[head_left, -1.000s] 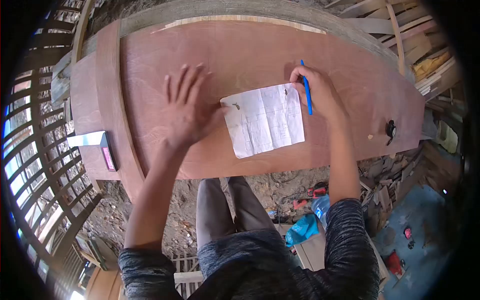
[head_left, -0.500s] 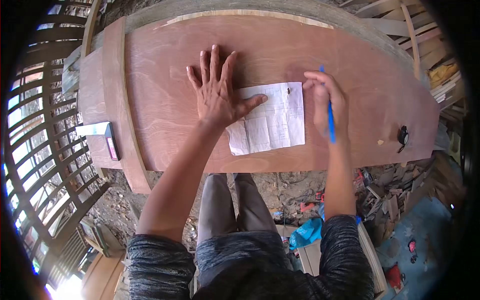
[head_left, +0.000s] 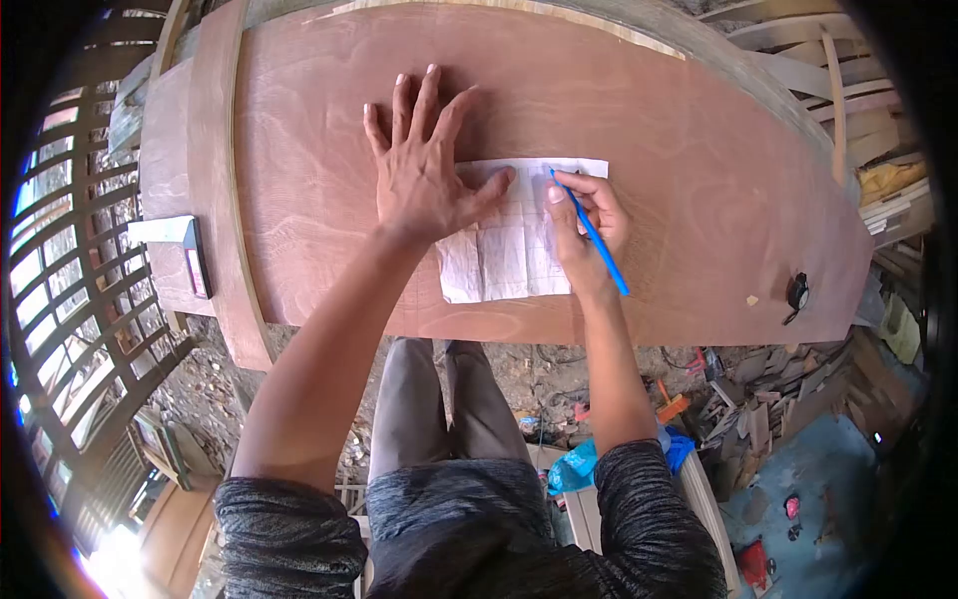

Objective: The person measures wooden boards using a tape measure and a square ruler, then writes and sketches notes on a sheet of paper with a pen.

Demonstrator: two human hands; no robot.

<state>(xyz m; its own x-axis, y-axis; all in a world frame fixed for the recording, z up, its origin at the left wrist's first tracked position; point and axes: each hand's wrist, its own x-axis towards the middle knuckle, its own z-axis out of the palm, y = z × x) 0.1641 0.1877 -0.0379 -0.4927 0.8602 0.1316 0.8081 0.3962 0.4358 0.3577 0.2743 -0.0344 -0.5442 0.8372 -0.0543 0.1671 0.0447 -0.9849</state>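
Observation:
A creased white sheet of paper (head_left: 504, 250) with faint drawn lines lies on the reddish plywood board (head_left: 699, 180). My left hand (head_left: 424, 185) is spread flat, fingers on the wood and thumb pressing the paper's upper left part. In my right hand (head_left: 594, 220) is a blue pen (head_left: 601, 248), gripped between thumb and fingers. Its tip points up and left at the upper right part of the sheet; whether it touches the paper I cannot tell. That hand covers the sheet's right side.
A wooden strip (head_left: 215, 180) crosses the board's left end, beside a white and dark box-like item (head_left: 190, 250). A black tape measure (head_left: 797, 292) sits near the right edge. Scrap wood (head_left: 768, 399) and a blue plastic bag (head_left: 572, 467) lie below.
My right hand has moved left with the pen, from beside the paper to over it. My left hand stays on the sheet. The whole view has shifted slightly.

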